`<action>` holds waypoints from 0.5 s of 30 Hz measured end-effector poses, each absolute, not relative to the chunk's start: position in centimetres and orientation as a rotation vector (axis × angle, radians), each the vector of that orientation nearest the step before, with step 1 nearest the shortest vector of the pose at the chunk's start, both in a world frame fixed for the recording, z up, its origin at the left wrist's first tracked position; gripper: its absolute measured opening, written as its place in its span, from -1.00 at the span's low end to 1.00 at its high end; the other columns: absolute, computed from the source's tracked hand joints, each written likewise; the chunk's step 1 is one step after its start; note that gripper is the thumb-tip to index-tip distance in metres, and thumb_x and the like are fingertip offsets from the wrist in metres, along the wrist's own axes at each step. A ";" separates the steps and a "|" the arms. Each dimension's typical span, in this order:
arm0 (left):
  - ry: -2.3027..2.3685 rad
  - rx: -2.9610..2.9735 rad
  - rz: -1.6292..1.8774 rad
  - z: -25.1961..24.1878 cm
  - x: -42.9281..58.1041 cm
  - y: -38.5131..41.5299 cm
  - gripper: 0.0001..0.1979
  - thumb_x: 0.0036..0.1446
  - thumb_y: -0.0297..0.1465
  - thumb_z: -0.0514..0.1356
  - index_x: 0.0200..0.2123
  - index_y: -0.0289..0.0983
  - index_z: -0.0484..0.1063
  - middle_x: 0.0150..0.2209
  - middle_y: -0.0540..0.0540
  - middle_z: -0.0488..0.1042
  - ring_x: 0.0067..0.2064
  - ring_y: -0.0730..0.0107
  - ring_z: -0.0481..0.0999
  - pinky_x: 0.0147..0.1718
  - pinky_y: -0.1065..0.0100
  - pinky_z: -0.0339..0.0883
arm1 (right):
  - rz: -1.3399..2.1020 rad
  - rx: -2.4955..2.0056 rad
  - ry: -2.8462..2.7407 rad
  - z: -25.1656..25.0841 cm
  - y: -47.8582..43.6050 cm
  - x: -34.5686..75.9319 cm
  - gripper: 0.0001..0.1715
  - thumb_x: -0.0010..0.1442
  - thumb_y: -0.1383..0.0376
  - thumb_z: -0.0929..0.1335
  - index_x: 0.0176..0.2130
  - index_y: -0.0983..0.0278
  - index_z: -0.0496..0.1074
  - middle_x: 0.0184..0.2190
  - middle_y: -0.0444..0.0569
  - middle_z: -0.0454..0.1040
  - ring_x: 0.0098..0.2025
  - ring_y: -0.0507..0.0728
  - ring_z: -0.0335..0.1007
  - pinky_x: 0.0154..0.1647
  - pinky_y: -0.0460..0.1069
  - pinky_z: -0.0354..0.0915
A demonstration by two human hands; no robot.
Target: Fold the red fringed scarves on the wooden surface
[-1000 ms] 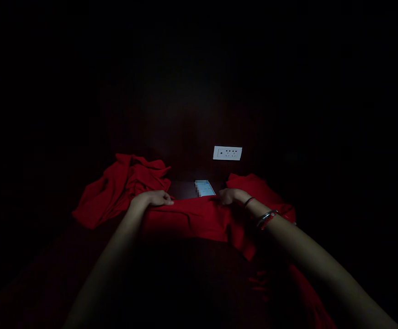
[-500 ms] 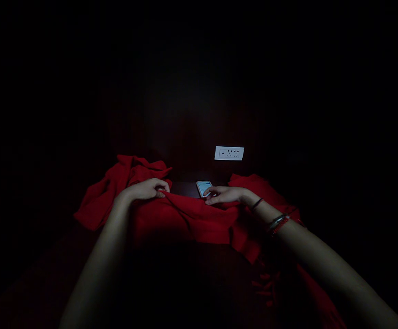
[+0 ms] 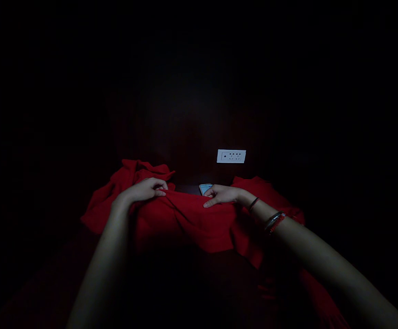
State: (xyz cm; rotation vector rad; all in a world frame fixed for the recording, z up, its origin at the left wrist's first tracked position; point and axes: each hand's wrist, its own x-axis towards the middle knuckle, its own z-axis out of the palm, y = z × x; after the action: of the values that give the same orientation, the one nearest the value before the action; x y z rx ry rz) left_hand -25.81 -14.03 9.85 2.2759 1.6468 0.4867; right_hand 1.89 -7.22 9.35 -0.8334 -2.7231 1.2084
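Observation:
A red cloth (image 3: 199,219) with fringe at its lower right lies bunched across a dark surface, with heaps to the left and right. My left hand (image 3: 148,189) pinches its far edge between thumb and fingers. My right hand (image 3: 221,195), with bands and bracelets on the wrist, grips the same edge farther right, thumb on the near side and fingers behind. Between the two hands the edge is stretched nearly straight. Just beyond my right hand lies a phone (image 3: 204,187) with a lit screen, partly hidden by the fingers and the cloth.
A white socket panel (image 3: 231,156) is on the dark wall behind, to the right of the phone. A strip of dark tabletop (image 3: 188,188) shows beyond the cloth. Everything around is too dark to make out.
The cloth's far edge is raised and straighter between my hands, covering more of the phone. My right hand has closed on the edge. The view has shifted slightly.

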 end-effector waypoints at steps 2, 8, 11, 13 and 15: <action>1.691 2.248 0.506 9.9 -26.3 -14.2 -0.80 -0.07 -0.29 0.08 -0.39 -0.29 0.36 -0.40 0.01 0.37 -0.30 0.40 0.35 -0.29 0.46 0.21 | 1.295 -0.920 -2.792 9.7 -7.3 4.0 -0.60 -0.13 0.08 0.40 -0.42 0.37 0.40 -0.55 -0.20 0.35 -0.51 -0.05 0.19 -0.49 -0.14 0.13; 1.840 2.095 0.497 9.5 -27.8 -14.1 -0.87 -0.07 -0.38 0.07 -0.41 -0.29 0.34 -0.41 0.01 0.37 -0.31 0.43 0.35 -0.31 0.50 0.20 | 1.196 -1.106 -2.984 8.6 -7.5 9.0 -0.76 -0.11 0.28 0.39 -0.37 0.38 0.43 -0.45 -0.14 0.42 -0.41 -0.01 0.27 -0.34 -0.12 0.19; 1.941 1.983 0.471 8.9 -28.6 -13.9 -0.91 -0.04 -0.45 0.06 -0.41 -0.32 0.33 -0.44 0.02 0.38 -0.34 0.45 0.33 -0.36 0.51 0.19 | 0.725 -1.382 -3.088 8.2 -7.6 10.6 -0.80 -0.14 0.42 0.38 -0.37 0.39 0.45 -0.44 -0.05 0.44 -0.43 0.01 0.28 -0.37 -0.11 0.17; 2.044 1.884 0.418 8.3 -29.3 -13.7 -0.93 -0.04 -0.49 0.06 -0.42 -0.32 0.32 -0.47 0.02 0.38 -0.37 0.46 0.32 -0.40 0.52 0.17 | 0.380 -1.479 -3.068 9.0 -7.5 11.6 -0.89 -0.11 0.42 0.37 -0.44 0.40 0.45 -0.50 -0.03 0.42 -0.47 0.02 0.27 -0.41 -0.10 0.15; 2.122 1.788 0.332 7.5 -30.1 -13.3 -0.94 -0.05 -0.52 0.06 -0.44 -0.32 0.31 -0.51 0.04 0.39 -0.41 0.47 0.31 -0.45 0.52 0.16 | 0.259 -1.421 -2.942 10.9 -7.6 12.5 -0.86 -0.03 0.33 0.35 -0.43 0.39 0.44 -0.52 -0.04 0.40 -0.48 0.01 0.25 -0.42 -0.10 0.15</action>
State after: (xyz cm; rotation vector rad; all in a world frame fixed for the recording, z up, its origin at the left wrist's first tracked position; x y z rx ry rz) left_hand -30.15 -13.26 7.50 1.7879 2.1222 0.3320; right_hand 12.46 -7.62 10.85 -1.4207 -2.9420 0.2589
